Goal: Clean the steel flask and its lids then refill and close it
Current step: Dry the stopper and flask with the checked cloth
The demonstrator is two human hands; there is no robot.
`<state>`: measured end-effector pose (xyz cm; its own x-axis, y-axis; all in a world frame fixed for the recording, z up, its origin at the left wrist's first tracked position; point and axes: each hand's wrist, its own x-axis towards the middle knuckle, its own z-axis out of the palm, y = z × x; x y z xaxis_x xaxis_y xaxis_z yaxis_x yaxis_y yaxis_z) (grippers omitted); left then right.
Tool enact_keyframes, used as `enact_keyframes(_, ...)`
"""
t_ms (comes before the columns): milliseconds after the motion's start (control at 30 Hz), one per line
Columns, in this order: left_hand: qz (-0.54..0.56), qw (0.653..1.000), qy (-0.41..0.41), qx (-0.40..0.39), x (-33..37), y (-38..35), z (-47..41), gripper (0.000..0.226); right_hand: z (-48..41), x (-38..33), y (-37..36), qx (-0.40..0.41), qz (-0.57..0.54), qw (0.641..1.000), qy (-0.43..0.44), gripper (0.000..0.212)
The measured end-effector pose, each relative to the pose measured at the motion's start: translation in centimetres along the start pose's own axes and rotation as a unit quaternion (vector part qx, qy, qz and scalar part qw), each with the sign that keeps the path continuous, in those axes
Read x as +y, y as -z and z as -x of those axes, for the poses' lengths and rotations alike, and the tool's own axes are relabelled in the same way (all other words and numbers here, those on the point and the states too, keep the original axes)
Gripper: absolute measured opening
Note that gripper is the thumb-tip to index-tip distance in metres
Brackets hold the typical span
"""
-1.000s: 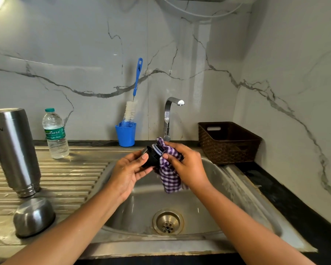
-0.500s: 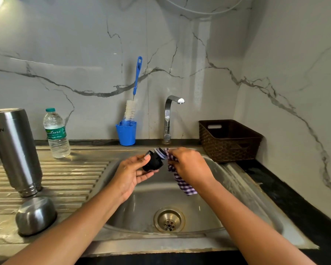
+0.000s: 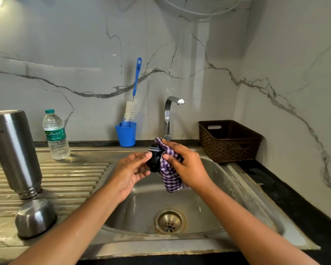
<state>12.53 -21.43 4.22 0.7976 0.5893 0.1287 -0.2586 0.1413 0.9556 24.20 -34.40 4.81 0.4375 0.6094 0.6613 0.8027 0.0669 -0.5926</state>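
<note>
Over the sink basin [image 3: 208, 190] my left hand [image 3: 130, 172] grips the black inner lid [image 3: 154, 158] of the flask. My right hand [image 3: 185, 165] holds a purple checked cloth [image 3: 170, 175] wrapped against the lid's right side and top. The steel flask [image 3: 15, 152] stands upside down on the ribbed drainboard [image 3: 69, 178] at the left. Its steel cup lid [image 3: 35, 219] lies upside down in front of it.
A plastic water bottle [image 3: 55, 134] stands behind the drainboard. A blue cup [image 3: 126, 135] with a bottle brush [image 3: 135, 92] sits by the wall. The tap [image 3: 169, 113] rises behind my hands, and a brown basket [image 3: 229, 141] stands at the right on the black counter.
My right hand has brought the cloth back around the lid, covering its top and side, after briefly pulling away. The lid now stands more upright in my left hand.
</note>
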Motion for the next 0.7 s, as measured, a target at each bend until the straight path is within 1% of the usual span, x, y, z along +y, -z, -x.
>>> enact_keyframes(67,-0.026,1.000,0.013,0.008,0.1,0.1,0.1,0.040,-0.1,0.2,0.4,-0.031,-0.006,0.999,0.004,0.041)
enact_keyframes(167,-0.049,0.998,0.028,0.007,0.0,0.1,0.2,0.040,-0.1,0.1,0.6,-0.089,0.000,0.996,0.018,0.040)
enact_keyframes(200,-0.052,0.998,0.031,0.000,0.1,0.1,0.2,0.040,-0.1,0.1,0.6,-0.096,0.006,0.995,0.018,0.039)
enact_keyframes(233,-0.057,0.998,0.032,-0.008,0.1,0.1,0.2,0.041,-0.1,0.1,0.6,-0.087,0.009,0.996,0.014,0.038)
enact_keyframes(300,-0.066,0.997,0.030,-0.013,0.3,0.1,0.1,0.040,-0.1,0.2,0.7,-0.031,-0.009,0.999,-0.022,0.034)
enact_keyframes(333,-0.062,0.998,0.023,-0.003,0.3,0.1,0.0,0.037,-0.1,0.3,0.8,-0.003,-0.032,0.998,-0.055,0.033)
enact_keyframes(400,-0.046,0.998,0.005,0.033,0.5,0.2,-0.1,0.027,-0.4,0.8,1.1,0.028,-0.078,0.989,-0.118,0.031)
enact_keyframes(467,-0.035,0.997,-0.007,0.070,0.6,0.5,-0.3,0.016,-0.5,1.2,1.5,0.045,-0.111,0.982,-0.149,0.030)
enact_keyframes(533,-0.031,0.996,-0.008,0.089,0.6,0.9,-0.5,0.013,-0.5,1.4,1.6,0.053,-0.132,0.976,-0.163,0.027)
enact_keyframes(600,-0.039,0.995,0.001,0.089,0.5,1.2,-0.6,0.016,-0.5,1.3,1.4,0.043,-0.131,0.978,-0.156,0.027)
enact_keyframes(633,-0.046,0.995,0.005,0.087,0.5,1.3,-0.6,0.017,-0.3,1.1,1.2,0.035,-0.117,0.983,-0.136,0.028)
enact_keyframes(667,-0.048,0.995,0.007,0.082,0.4,1.4,-0.6,0.019,-0.2,1.1,1.1,0.029,-0.081,0.992,-0.094,0.030)
enact_keyframes(700,-0.046,0.996,0.008,0.076,0.4,1.4,-0.6,0.020,-0.1,1.2,0.9,0.018,-0.025,0.999,-0.033,0.033)
